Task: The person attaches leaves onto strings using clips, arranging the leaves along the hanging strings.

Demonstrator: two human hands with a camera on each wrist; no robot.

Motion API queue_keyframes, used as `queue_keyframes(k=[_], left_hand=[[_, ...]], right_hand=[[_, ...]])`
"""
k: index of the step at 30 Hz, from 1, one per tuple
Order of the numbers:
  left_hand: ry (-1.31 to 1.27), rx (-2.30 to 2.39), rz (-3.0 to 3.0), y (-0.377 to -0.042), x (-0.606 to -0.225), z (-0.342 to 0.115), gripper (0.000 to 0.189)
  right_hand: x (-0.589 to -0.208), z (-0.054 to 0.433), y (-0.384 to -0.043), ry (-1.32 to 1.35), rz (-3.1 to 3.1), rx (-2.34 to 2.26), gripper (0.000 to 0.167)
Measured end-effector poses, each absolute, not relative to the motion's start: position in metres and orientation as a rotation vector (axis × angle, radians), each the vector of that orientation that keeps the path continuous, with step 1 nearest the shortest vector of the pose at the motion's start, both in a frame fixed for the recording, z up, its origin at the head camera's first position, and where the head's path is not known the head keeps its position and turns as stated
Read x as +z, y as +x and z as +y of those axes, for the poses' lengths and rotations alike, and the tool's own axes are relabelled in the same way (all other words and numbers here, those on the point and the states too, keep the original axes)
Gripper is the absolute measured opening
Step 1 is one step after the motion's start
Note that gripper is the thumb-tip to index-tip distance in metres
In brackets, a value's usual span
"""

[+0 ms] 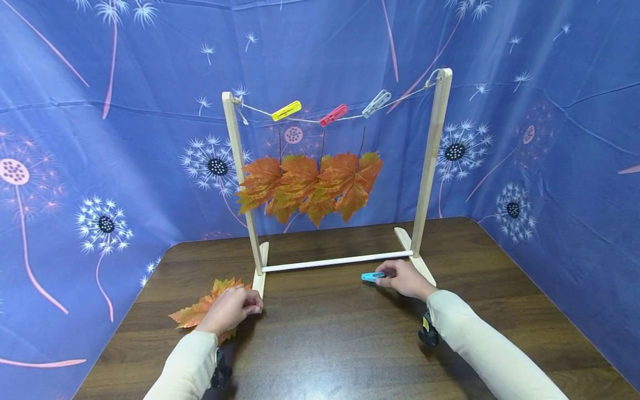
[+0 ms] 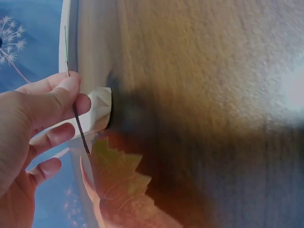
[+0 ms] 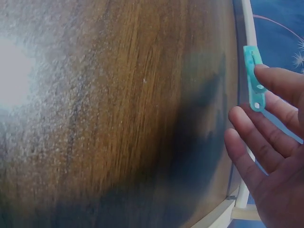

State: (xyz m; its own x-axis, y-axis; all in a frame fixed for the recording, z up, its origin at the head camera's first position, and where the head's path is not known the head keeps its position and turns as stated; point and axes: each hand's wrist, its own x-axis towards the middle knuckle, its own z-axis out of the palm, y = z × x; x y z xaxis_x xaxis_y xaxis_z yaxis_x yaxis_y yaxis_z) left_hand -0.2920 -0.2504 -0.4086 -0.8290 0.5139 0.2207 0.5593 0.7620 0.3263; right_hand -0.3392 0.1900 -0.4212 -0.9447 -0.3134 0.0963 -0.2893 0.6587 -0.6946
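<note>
My left hand (image 1: pixel 231 309) pinches the thin dark stem (image 2: pixel 78 121) of an orange and green maple leaf (image 2: pixel 121 183) between thumb and fingertips. In the head view that leaf (image 1: pixel 197 312) spreads beneath and left of the hand, over the table's left side. My right hand (image 1: pixel 404 278) pinches a light blue clothespin (image 1: pixel 372 276) between thumb and forefinger, just in front of the rack's white bottom bar. The right wrist view shows the clothespin (image 3: pixel 254 78) under the thumb, the other fingers apart from it. Several maple leaves (image 1: pixel 305 186) hang by their stems below the string.
A wooden rack (image 1: pixel 431 166) stands at the back of the brown table (image 1: pixel 320 333). Along its sagging string (image 1: pixel 260 110) sit a yellow clothespin (image 1: pixel 286 110), a red one (image 1: pixel 333 115) and a grey-blue one (image 1: pixel 376 104). Behind hangs a blue dandelion-print cloth (image 1: pixel 320 50).
</note>
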Motion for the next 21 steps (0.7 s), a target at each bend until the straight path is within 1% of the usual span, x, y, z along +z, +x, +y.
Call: queue_keyframes(k=[6,12,17,21], left_hand=[[-0.913,-0.57,-2.832,-0.292,-0.401,-0.245,0.01],[-0.896,-0.613,-2.843,-0.291,-0.393,-0.241,0.012],[-0.841,-0.711,-2.892,-0.291,-0.387,-0.236,0.009],[-0.8,-0.798,-2.921,-0.292,-0.381,-0.23,0.009]], right_hand=[[-0.419,0.195,-0.339,-0.537,2.835,-1.236,0.025],[-0.417,0.197,-0.34,-0.498,2.84,-1.248,0.033],[-0.411,0.198,-0.339,-0.461,2.833,-1.268,0.032],[-0.405,0.2,-0.338,-0.512,2.818,-1.298,0.029]])
